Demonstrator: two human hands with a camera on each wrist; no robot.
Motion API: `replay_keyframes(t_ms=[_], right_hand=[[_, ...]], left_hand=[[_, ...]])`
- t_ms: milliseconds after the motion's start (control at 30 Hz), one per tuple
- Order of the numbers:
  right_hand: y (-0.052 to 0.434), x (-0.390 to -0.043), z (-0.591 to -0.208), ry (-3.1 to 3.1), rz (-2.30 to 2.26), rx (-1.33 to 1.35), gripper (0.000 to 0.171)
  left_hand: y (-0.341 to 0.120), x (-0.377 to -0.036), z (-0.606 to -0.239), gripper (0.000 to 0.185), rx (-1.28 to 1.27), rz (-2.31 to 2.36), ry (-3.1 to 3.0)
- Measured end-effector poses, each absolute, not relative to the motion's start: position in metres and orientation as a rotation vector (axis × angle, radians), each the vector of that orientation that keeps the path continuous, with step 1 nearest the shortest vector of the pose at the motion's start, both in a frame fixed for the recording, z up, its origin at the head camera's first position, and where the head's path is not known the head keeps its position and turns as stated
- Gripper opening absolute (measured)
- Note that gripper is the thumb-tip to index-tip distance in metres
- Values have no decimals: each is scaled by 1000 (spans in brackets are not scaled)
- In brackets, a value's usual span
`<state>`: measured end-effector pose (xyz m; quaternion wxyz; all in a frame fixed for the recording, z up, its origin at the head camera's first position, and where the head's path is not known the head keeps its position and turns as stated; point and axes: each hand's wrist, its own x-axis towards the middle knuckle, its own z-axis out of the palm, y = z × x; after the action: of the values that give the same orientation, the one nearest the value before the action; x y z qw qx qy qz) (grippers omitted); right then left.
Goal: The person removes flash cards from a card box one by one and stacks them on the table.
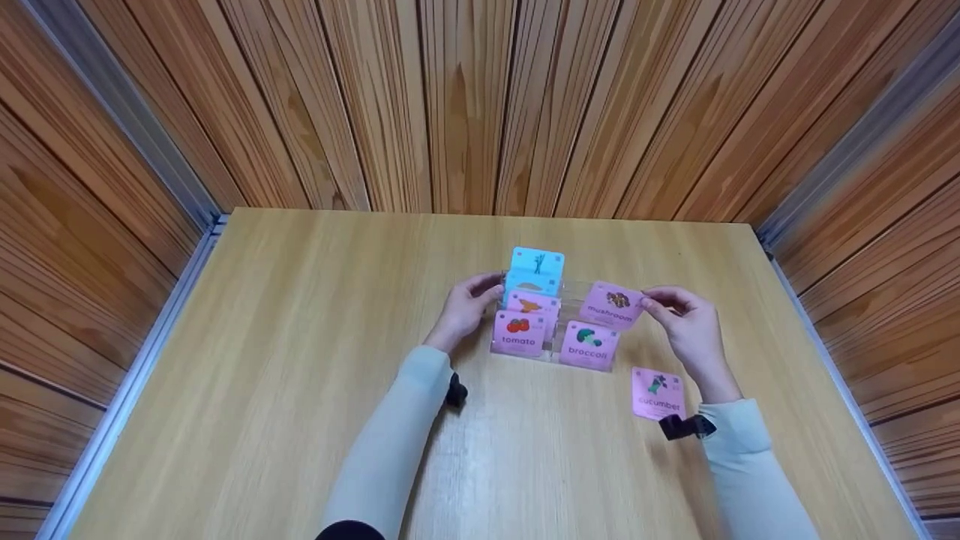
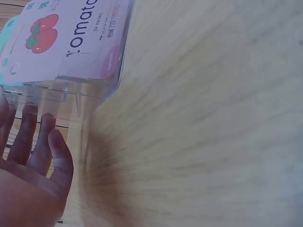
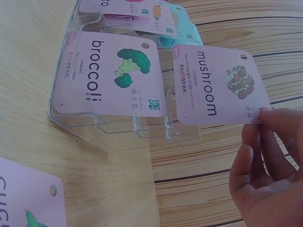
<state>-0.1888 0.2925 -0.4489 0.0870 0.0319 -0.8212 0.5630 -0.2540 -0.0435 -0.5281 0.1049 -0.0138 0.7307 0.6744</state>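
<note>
Near the centre of the frame, the right hand pinches the pink mushroom card by its corner above the clear stand, a light, stiff, slippery thing best gripped at its edge, while the left hand rests straight-fingered against the stand's side.

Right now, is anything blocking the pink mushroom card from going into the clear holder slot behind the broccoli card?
Nothing visible blocks it. The right hand pinches the pink mushroom card just above the clear plastic tiered holder, behind the pink broccoli card; the slot there looks free.
</note>
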Motion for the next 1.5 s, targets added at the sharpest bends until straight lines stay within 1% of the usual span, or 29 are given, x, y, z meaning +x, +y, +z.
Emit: replay_keyframes(t_ms=[267,500,633,900,1233,1500], right_hand=[[297,-184,-447,-2480,1667,86,31],[301,-180,-447,-2476,1665,104,31],[305,-176,-449,-2483,1640,98,30],[316,-170,-455,-2467,1642,80,30],[330,-162,-457,-2481,1679,66,31],[341,-156,-460,-2499,1682,50,32]], left_hand=[[-41,-253,-527,41,-27,1989,2139],[-43,-252,-527,37,-42,1979,2141],[-43,-252,-526,37,-35,1978,2139],[-44,-253,-526,37,74,2008,2188],[-45,-252,-526,39,27,2016,2144],[-45,-254,-526,37,-1,2008,2138]])
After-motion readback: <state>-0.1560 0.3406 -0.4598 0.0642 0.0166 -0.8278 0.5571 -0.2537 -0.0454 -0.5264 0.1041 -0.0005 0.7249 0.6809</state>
